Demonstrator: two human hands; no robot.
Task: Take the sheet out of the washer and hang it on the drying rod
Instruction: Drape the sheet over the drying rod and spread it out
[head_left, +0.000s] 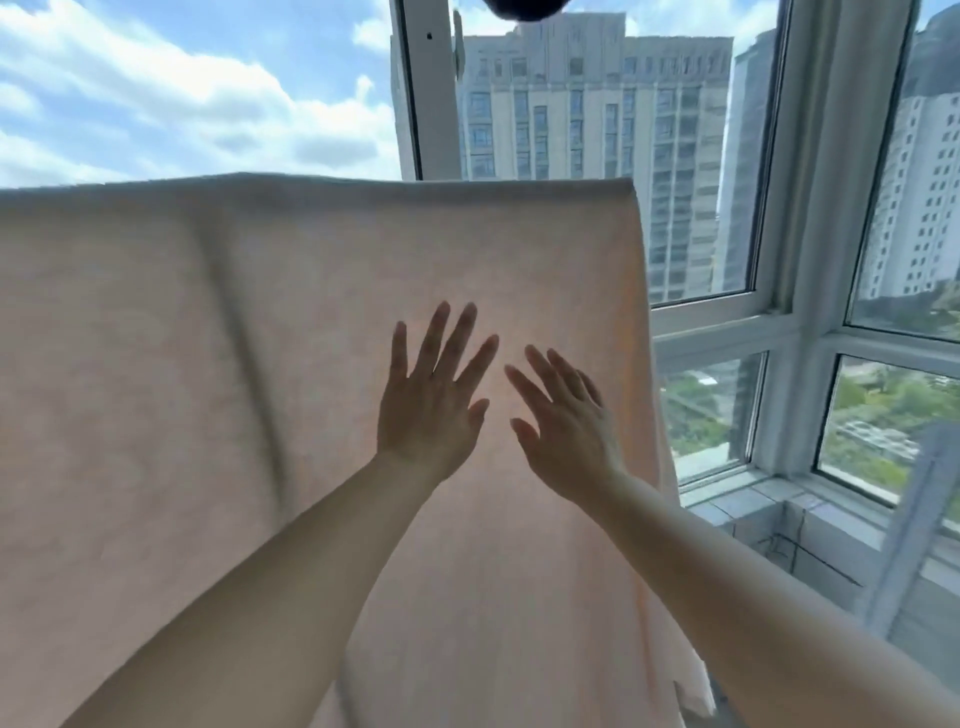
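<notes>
The pale pink sheet (156, 364) is draped over its top fold. Left hand (431, 400) and right hand (566, 431) are held flat against it, fingers spread, gripping nothing.

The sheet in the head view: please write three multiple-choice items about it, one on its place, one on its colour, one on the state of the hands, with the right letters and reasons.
1. Where is the sheet?
A. draped over a top edge before the window
B. heaped on the floor
C. rolled on the sill

2. What colour is the sheet?
A. dark blue
B. pale pink
C. green

3. How are the left hand and the right hand?
A. both fists
B. both gripping the hem
C. both open with spread fingers

Answers: 1 A, it hangs down from a straight fold; 2 B, the backlit cloth looks pink; 3 C, all fingers are straight and hold nothing.
</notes>
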